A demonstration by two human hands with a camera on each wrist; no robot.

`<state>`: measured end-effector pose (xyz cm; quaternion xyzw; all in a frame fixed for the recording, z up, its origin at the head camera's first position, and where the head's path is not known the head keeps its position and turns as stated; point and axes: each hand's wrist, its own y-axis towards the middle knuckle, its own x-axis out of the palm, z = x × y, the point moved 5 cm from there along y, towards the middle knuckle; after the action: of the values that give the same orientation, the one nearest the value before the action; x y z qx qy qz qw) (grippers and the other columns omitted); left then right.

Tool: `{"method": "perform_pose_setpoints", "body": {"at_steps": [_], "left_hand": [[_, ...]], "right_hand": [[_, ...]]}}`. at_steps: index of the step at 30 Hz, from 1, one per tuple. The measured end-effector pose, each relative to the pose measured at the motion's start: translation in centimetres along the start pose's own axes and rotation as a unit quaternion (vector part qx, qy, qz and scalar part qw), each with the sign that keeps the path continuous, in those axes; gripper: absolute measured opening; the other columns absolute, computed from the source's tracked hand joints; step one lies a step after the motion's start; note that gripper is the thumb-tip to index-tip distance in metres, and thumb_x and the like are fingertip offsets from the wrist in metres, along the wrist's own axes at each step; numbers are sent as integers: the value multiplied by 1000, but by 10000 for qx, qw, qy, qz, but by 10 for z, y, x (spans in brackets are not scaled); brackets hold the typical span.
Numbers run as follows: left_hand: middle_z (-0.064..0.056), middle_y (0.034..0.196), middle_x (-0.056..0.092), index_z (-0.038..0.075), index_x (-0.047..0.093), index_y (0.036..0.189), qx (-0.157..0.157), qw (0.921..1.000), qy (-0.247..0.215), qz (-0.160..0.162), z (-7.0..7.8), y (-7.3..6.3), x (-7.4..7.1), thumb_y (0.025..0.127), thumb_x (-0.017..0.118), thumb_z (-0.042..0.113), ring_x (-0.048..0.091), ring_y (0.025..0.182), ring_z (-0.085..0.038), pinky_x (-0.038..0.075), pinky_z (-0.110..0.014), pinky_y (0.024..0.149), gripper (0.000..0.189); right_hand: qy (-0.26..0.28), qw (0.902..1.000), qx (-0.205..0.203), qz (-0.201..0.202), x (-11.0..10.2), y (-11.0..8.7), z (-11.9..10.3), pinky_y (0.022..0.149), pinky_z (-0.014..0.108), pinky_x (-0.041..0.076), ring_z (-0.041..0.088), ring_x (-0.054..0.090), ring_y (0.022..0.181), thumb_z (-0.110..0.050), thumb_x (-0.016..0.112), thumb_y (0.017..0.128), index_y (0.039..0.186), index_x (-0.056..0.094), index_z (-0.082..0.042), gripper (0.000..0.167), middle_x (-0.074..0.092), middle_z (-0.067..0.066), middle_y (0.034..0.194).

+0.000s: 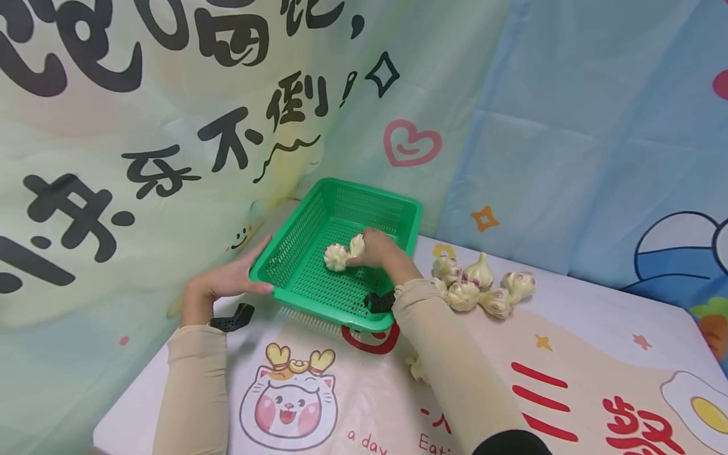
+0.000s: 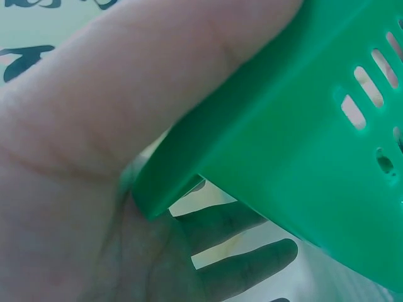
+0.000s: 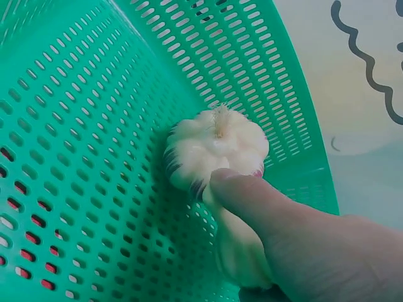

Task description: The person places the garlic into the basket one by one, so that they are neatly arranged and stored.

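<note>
A green perforated plastic basket [image 1: 318, 316] sits tilted at the back of the table. My left hand [image 1: 233, 275] holds its left corner; in the left wrist view the thumb lies along the rim [image 2: 189, 151] and the other fingers [image 2: 245, 267] are outside. My right hand [image 1: 380, 249] reaches inside and grips a garlic bulb [image 1: 356, 245]. Against its thumb tip is another garlic bulb [image 1: 335, 257], root end toward the camera in the right wrist view. The right hand's other fingers are mostly hidden.
Several garlic bulbs [image 1: 479, 273] lie in a group right of the basket. One more bulb [image 1: 417, 366] is partly hidden beneath the right forearm. A printed cloth backdrop [image 1: 529, 145] hangs directly behind the patterned table [image 1: 603, 335].
</note>
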<state>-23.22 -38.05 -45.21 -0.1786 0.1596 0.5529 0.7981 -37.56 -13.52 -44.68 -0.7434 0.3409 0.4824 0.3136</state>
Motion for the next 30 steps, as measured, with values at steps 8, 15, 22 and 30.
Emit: {"method": "perform_pose_setpoints", "body": {"at_steps": [8,15,22,30], "left_hand": [[-15,159,-4,21,-13,152,-32,10000,-50,-34,0,0,3,81,74,26,10,141,-33,10,-57,112,113],[-15,159,-2,22,-13,153,2,10000,-21,2,1,0,-1,81,74,27,12,140,-32,11,-56,112,113],[-16,158,3,23,-13,152,24,10000,9,3,-1,0,-1,81,74,26,17,138,-32,13,-55,112,112],[-16,158,3,24,-12,152,41,10000,-15,2,-1,1,-1,81,74,27,17,138,-32,13,-55,112,112]], "right_hand": [[29,9992,-161,-352,14,-1,-4,89,38,47,27,57,103,-41,73,78,121,52,0,63,59,14,115],[2,9993,-220,-310,13,4,-6,86,37,48,25,57,99,-39,74,77,116,55,-2,58,60,12,110],[-28,9990,-315,-308,14,6,-5,89,37,47,25,56,103,-40,74,76,121,54,-2,62,59,12,114],[-64,9990,-288,-324,15,6,-5,94,39,45,26,53,112,-41,74,78,130,49,-4,69,56,13,122]]}}
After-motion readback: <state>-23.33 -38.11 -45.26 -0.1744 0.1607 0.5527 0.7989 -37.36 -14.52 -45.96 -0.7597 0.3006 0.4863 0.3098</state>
